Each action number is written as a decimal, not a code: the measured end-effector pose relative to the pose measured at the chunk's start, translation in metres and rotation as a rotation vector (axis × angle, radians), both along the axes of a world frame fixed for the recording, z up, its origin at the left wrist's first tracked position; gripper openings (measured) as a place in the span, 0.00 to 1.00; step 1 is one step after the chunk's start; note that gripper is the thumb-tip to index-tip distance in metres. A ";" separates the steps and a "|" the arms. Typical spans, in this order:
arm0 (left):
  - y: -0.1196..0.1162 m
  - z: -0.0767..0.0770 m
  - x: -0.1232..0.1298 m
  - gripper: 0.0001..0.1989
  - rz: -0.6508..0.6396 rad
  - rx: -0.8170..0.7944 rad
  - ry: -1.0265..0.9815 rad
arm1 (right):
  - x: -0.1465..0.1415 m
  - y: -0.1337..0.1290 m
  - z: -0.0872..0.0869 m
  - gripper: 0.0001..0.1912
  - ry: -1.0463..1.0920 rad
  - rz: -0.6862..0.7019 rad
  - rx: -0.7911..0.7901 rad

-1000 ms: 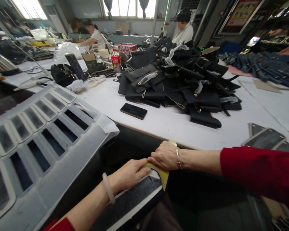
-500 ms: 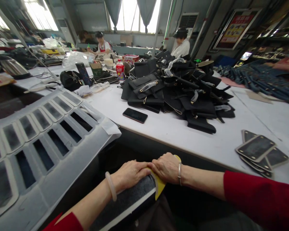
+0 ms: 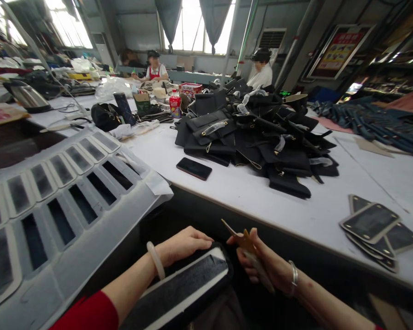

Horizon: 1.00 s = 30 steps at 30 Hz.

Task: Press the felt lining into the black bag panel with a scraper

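My left hand [image 3: 187, 245] rests on the far edge of a long black piece with pale borders [image 3: 189, 291], its fingers bent over the rounded end; the piece lies at my lap, below the table edge. To the right of that end, my right hand [image 3: 258, 261] grips a thin yellow-brown tool [image 3: 248, 243] with a pointed, curved edge. The tool is apart from the black piece. Part of the tool is hidden by my fingers.
A white table [image 3: 227, 183] bears a phone [image 3: 194, 168], a heap of black bags [image 3: 261, 133] and stacked black plates [image 3: 370, 222]. At left, a sheet-covered board [image 3: 99, 238] holds rows of black pieces. Two people sit farther back.
My right hand has moved right, off the end of the black piece, carrying the yellow tool and turning it upward. The piece's rounded end is now uncovered. The view has shifted slightly.
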<state>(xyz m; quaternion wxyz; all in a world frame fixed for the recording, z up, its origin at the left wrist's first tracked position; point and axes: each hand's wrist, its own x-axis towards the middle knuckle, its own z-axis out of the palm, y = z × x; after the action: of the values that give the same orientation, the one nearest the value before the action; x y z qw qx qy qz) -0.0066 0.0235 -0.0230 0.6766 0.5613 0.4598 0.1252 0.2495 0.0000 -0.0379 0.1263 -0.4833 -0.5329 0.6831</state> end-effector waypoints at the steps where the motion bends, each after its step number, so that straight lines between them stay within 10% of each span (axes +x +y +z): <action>1: 0.001 0.000 0.002 0.21 0.010 -0.002 0.008 | -0.003 -0.001 -0.002 0.43 0.154 -0.073 -0.123; 7: 0.005 -0.001 0.009 0.17 -0.002 0.000 0.037 | -0.039 0.005 -0.015 0.29 0.219 -0.259 -0.191; 23: 0.009 0.004 0.014 0.12 -0.071 0.247 0.223 | -0.045 0.010 -0.015 0.23 0.052 -0.170 0.176; 30: -0.044 0.036 -0.070 0.22 0.350 0.348 0.136 | -0.037 0.007 -0.021 0.33 -0.173 -0.174 0.200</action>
<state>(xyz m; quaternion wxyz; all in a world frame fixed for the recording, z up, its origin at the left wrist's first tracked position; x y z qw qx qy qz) -0.0770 -0.0208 0.0132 0.5053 0.5884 0.5659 0.2798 0.2126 0.0065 -0.0585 0.1860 -0.5695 -0.5632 0.5691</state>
